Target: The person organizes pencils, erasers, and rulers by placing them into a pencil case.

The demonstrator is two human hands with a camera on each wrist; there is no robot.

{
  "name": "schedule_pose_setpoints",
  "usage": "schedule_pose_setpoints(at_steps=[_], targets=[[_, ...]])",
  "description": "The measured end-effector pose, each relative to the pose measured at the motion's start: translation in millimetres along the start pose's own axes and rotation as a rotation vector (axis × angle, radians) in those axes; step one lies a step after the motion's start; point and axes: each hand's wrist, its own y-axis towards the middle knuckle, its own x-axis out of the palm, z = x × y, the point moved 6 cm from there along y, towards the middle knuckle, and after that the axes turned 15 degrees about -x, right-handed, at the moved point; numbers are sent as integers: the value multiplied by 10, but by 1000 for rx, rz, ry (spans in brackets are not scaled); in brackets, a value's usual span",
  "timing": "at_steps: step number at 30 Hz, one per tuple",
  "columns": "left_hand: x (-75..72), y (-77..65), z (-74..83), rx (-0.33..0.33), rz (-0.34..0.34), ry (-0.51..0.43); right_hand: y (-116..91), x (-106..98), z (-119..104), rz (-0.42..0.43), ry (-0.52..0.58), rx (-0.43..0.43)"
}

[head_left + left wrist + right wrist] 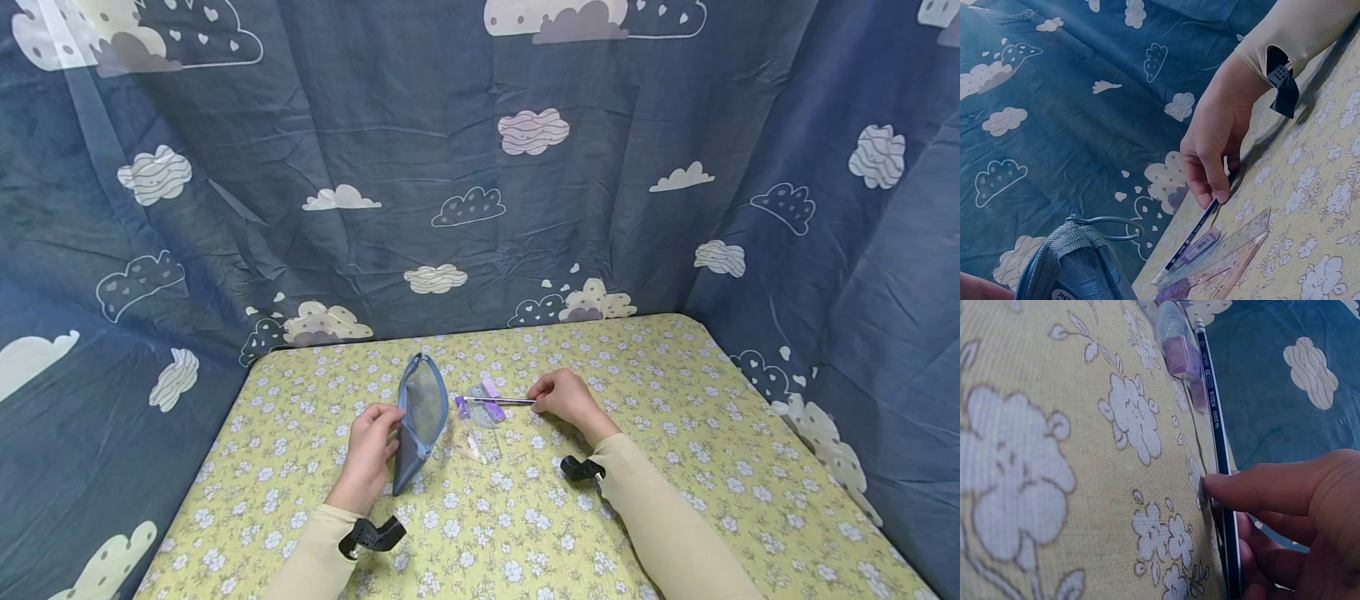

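Note:
In the head view my left hand (pixel 367 450) grips the near side of a blue zippered pencil pouch (pixel 408 454). The pouch stands tilted on the cloth with its mouth gaping to the right. My right hand (pixel 566 396) pinches a dark blue pencil (pixel 510 401) near one end, between thumb and fingers. Its white-tipped end points left, toward the pouch. The right wrist view shows this pencil (pixel 1213 394) lying close above the cloth, past a purple block (pixel 1182 357). Only a fingertip of the left hand (pixel 982 289) shows beside the pouch (pixel 1094 265) in the left wrist view.
Between the hands lie a purple eraser-like block with a barcode (pixel 1200 245), a clear ruler-like piece (pixel 1229 247) and a pinkish transparent one (pixel 1244 265). A floral yellow cloth (pixel 510 533) covers the table. Blue cloud-patterned curtains (pixel 420 100) hang behind and beside it.

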Motion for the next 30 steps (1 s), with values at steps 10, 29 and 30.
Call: schedule_pose_setpoints(at_steps=[10,29,30], targets=[[8,-26,9,10,8,20,2,-9,6,-4,-2,16],[1,-5,-11,5,7,32,-29,-61,-10,-46,29,21],[0,-4,-10,1,7,26,-31,-64,-9,-49,35,18]])
